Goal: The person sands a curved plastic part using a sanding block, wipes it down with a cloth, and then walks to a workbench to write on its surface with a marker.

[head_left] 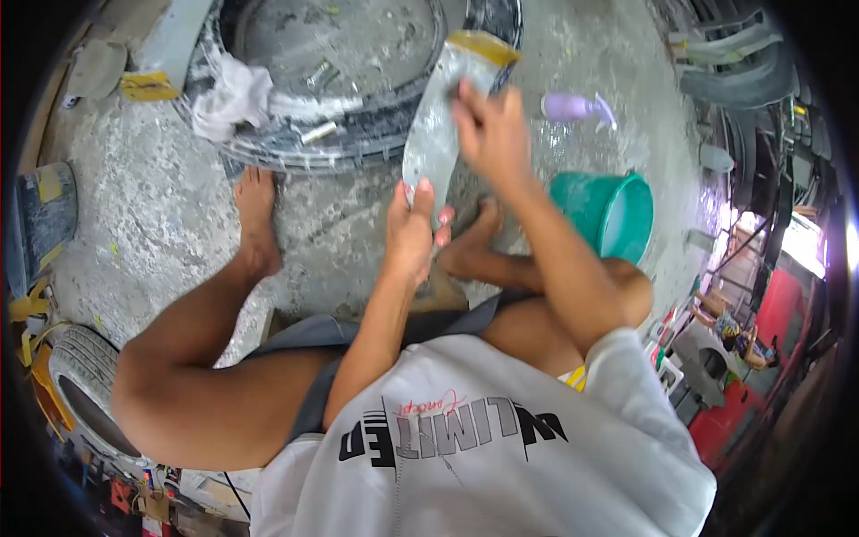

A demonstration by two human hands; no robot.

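My left hand [412, 233] grips the lower end of a long, curved grey panel [431, 134], with the thumb on top and fingertips showing at its right edge. Yellow tape [484, 46] covers the panel's far end. Against the panel's upper face, the fingers of my right hand [494, 134] are bent and pressed together; a dark patch shows at their tips, too blurred to name. Beneath and beyond the panel lies a tire [358, 148] smeared with white. A crumpled white cloth [234, 97] rests on the tire's left side.
A green bucket [582, 210] lies right of my foot, near a purple spray bottle [568, 107]. Another grey panel with yellow tape [150, 86] is at upper left. A dark container [45, 219] and a second tire [82, 376] stand left. Curved parts [738, 76] are stacked right.
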